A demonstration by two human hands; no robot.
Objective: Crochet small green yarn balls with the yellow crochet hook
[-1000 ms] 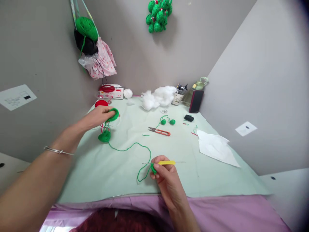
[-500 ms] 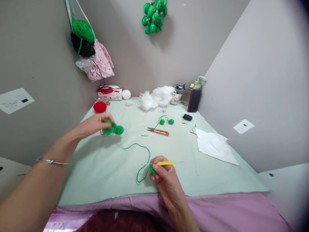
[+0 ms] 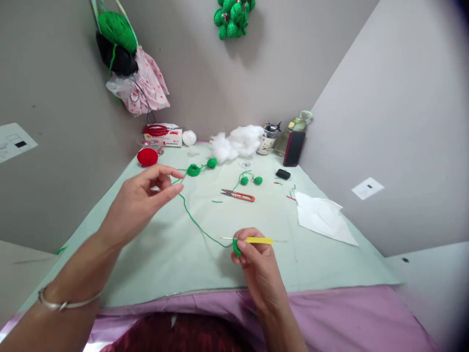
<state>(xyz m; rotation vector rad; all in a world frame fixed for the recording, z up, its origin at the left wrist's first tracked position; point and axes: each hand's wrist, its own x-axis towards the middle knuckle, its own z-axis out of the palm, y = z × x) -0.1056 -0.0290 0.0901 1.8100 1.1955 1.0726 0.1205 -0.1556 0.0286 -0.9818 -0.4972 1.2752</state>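
My right hand (image 3: 258,256) is closed round a crochet hook (image 3: 259,240) with a yellow handle and a small green crocheted piece (image 3: 237,248). The hook's thin metal tip points left past my fingers. From the piece, a strand of green yarn (image 3: 200,227) runs up and left toward my left hand (image 3: 144,198). That hand hovers over the left of the table, thumb and forefinger apart, with the strand passing close to the fingertips. Just beyond it lie a wound bundle of green yarn (image 3: 193,170) and a green ball (image 3: 211,163).
Orange thread snips (image 3: 238,195) lie mid-table, below two small green balls (image 3: 258,180). White stuffing (image 3: 245,141), a pen cup (image 3: 267,143), a bottle and a phone (image 3: 294,149) line the back. Red yarn (image 3: 147,157) is at left, white paper (image 3: 322,217) at right.
My left hand has let go of the green yarn bundle, which now lies farther back on the table. The hand has come nearer, and the strand to the crocheted piece is straighter.
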